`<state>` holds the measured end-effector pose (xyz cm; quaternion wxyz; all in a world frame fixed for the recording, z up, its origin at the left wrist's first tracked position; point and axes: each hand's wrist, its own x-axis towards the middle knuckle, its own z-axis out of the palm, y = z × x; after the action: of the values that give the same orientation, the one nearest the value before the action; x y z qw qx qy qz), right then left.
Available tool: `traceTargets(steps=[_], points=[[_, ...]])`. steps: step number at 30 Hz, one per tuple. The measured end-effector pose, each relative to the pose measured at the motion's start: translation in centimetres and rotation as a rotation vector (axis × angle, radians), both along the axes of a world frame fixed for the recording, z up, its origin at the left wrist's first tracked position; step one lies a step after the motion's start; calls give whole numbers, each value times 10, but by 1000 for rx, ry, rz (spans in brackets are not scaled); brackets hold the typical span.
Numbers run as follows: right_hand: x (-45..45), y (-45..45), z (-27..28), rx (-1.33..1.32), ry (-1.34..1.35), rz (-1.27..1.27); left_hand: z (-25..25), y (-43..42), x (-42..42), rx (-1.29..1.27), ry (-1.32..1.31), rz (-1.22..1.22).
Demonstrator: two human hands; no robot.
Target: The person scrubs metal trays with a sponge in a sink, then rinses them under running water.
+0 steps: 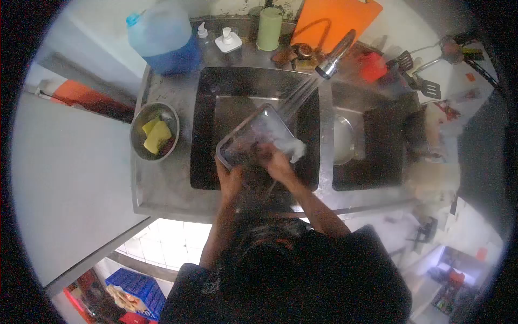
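A rectangular metal-looking pan (pixel 229 146) is tilted over the left sink basin, under running water. My left hand (pixel 230 175) grips its lower left edge, with the fingers partly hidden behind it. Inside the pan lies my right hand (pixel 274 162), its fingers blurred against the wet surface; whether they hold anything I cannot make out. White foam (pixel 295 150) clings to the pan's right side. Water streams down from the faucet (pixel 327 69) onto the pan's upper right part.
A steel bowl (pixel 177 121) with yellow sponges (pixel 157 136) stands left of the left basin (pixel 208 108). A round pale dish (pixel 342 140) sits in the right basin. Behind are a blue jug (pixel 171 54), soap dispensers (pixel 228 41), a green canister (pixel 269 29) and an orange cutting board (pixel 329 21).
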<state>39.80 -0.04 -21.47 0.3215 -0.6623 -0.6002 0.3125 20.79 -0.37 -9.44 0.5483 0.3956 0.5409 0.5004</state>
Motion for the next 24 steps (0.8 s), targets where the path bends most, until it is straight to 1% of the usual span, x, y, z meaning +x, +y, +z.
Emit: traceTargets(steps=[1,3,4,7,9,10,11,12,13,15,16,17,19,22,24], points=[[-6,-3,0,26,61,13,14,4,2,33,53,-34],[-8,-1,57,-59,267,29,36,-2,7,-42,24,-3],[-2,10,86,-109,346,-97,40,-4,11,-80,5,9],[1,10,44,-63,37,-42,21,-8,10,-48,-66,-60],[-7,1,102,25,85,120,34,-5,14,-103,-107,-32],[-6,-2,91,62,-4,74,37,-7,12,-139,-121,-15],[-9,-3,101,97,-91,28,25,-12,10,-154,-91,2],[-1,6,112,-129,117,-98,3,-20,6,-172,-60,19],[-3,4,115,-151,151,-23,-1,-21,5,-184,-33,34],[-1,6,121,-180,204,121,-6,-16,6,-222,-89,-4],[-3,-2,113,-26,75,218,-4,-13,10,-243,-120,-25],[-8,-7,121,138,-59,292,3,-10,15,-243,-161,-17],[-6,-18,144,136,-228,368,13,-9,22,-254,-236,-1],[7,-14,150,-66,-373,319,-5,-12,19,-250,-269,-8],[23,-9,124,-42,-298,105,-6,-11,19,-255,-273,-12]])
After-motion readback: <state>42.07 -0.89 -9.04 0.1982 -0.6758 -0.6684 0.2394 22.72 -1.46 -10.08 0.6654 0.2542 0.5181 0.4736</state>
